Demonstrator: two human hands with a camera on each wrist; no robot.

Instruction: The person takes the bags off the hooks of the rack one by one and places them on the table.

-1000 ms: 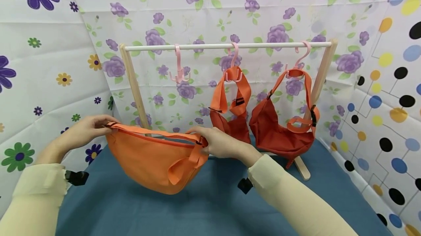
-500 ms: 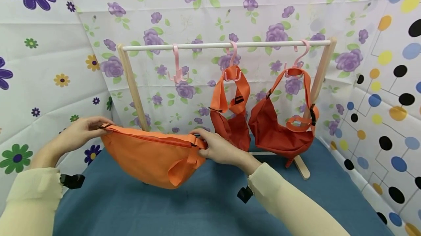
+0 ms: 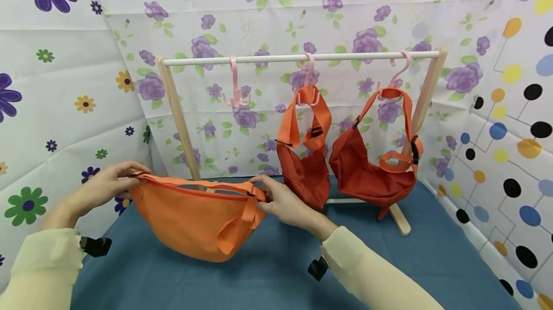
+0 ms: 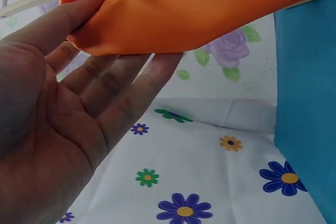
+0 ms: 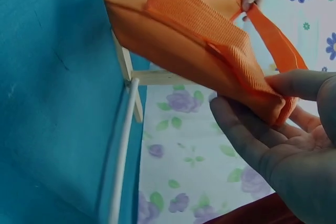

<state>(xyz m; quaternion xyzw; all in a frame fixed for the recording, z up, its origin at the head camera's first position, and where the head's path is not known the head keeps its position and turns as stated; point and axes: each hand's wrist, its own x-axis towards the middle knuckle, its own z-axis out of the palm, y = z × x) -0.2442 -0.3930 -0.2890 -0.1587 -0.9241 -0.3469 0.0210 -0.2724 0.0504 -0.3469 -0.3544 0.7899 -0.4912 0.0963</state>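
An orange waist bag (image 3: pixel 194 219) hangs level between my two hands, close over the blue tabletop. My left hand (image 3: pixel 105 186) pinches its left end, thumb on one face and fingers behind, as the left wrist view shows. With thumb and fingers my right hand (image 3: pixel 282 199) grips the right end by the strap buckle. The strap (image 3: pixel 224 186) runs slack along the zipped top edge, and a loose loop of webbing dangles at the right front. In the right wrist view the bag's end (image 5: pixel 273 103) lies between thumb and fingers.
Behind the bag stands a wooden rack with a white rail (image 3: pixel 276 59). A pink hook (image 3: pixel 235 89) hangs bare at its left. Two red bags, a narrow one (image 3: pixel 304 175) and a wider one (image 3: pixel 371 171), hang from pink hooks. A blue cloth (image 3: pixel 276 271) covers the table.
The bag has dipped slightly and shifted a little left, both hands moving with it. Its strap has lifted off the top edge compared with half a second ago. The hanging bags have stayed put.
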